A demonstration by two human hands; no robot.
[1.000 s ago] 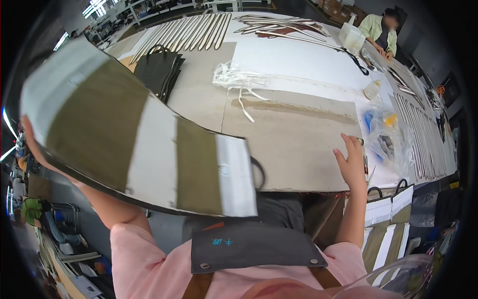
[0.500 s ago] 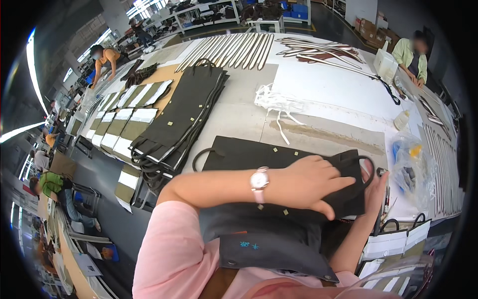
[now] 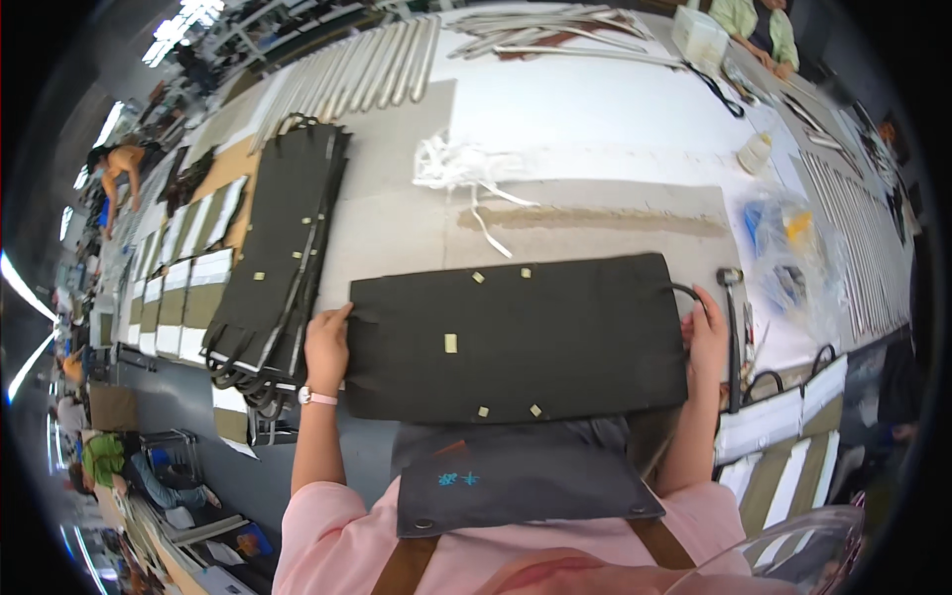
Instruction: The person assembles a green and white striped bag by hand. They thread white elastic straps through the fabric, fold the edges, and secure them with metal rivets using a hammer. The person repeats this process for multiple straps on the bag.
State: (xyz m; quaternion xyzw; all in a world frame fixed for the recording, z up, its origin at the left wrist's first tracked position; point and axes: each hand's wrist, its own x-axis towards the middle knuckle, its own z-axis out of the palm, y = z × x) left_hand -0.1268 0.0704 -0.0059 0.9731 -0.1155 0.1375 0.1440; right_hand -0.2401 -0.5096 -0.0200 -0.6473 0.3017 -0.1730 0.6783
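Note:
A flat black bag panel [image 3: 565,337] with small pale yellow patches lies across in front of me, over the table's near edge. My left hand [image 3: 327,347] is closed on its left end, the thumb at the upper side. At the other end my right hand [image 3: 704,342] grips the panel beside a black loop handle [image 3: 686,291]; part of its fingers is hidden behind the fabric. To the left is a pile of similar black panels [image 3: 273,238], with loop handles at its near end. A hammer [image 3: 732,327] lies just right of my right hand.
White strips [image 3: 456,164] lie tangled beyond the panel. A clear plastic bag [image 3: 788,258] and a small bottle [image 3: 754,152] are at right. Olive-and-white pieces [image 3: 183,297] lie at far left, others [image 3: 783,436] at near right. A co-worker [image 3: 759,35] is across the table.
My left hand has moved from atop the panel's right part to its left end. The panel now lies spread between both hands, its left handle out of sight. The view has shifted.

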